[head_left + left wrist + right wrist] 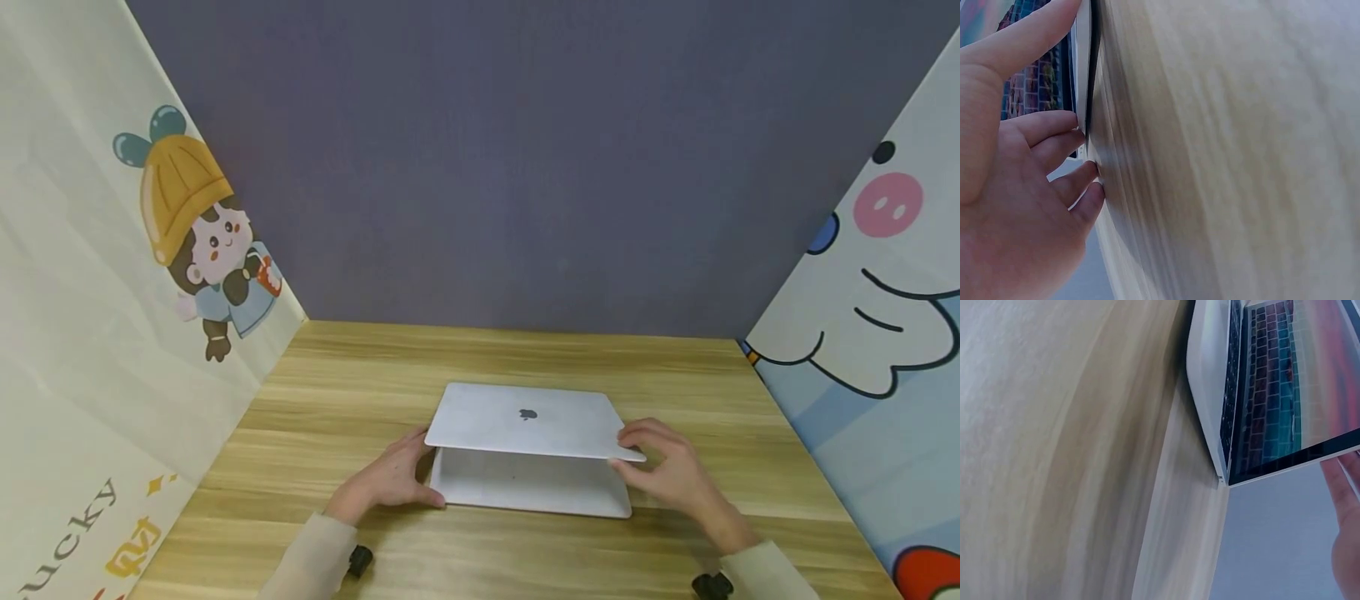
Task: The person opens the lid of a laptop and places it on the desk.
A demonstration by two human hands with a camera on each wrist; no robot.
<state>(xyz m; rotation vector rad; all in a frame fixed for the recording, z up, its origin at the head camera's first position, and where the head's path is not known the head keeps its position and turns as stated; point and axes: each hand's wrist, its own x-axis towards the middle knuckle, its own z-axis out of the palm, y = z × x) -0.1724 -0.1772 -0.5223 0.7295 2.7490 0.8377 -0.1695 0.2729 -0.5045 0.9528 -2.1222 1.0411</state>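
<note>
A silver laptop (525, 421) with an apple logo lies on the wooden table, its lid (558, 423) partly raised over the base (525, 487). My left hand (393, 471) rests at the left side of the base, thumb by the front corner, fingers relaxed along the edge. My right hand (671, 467) pinches the lid's front right corner between thumb and fingers. In the right wrist view, the dark screen (1310, 381) mirrors the keyboard and the hinge end shows; only part of the right hand (1347, 531) appears there, at the lid's edge.
The wooden table (525, 354) meets a dark grey-blue panel (525, 167) at the back. Cartoon-printed sheets stand at left (67, 292) and right (840, 350). Small black devices sit by the left cuff (360, 561) and right cuff (712, 586).
</note>
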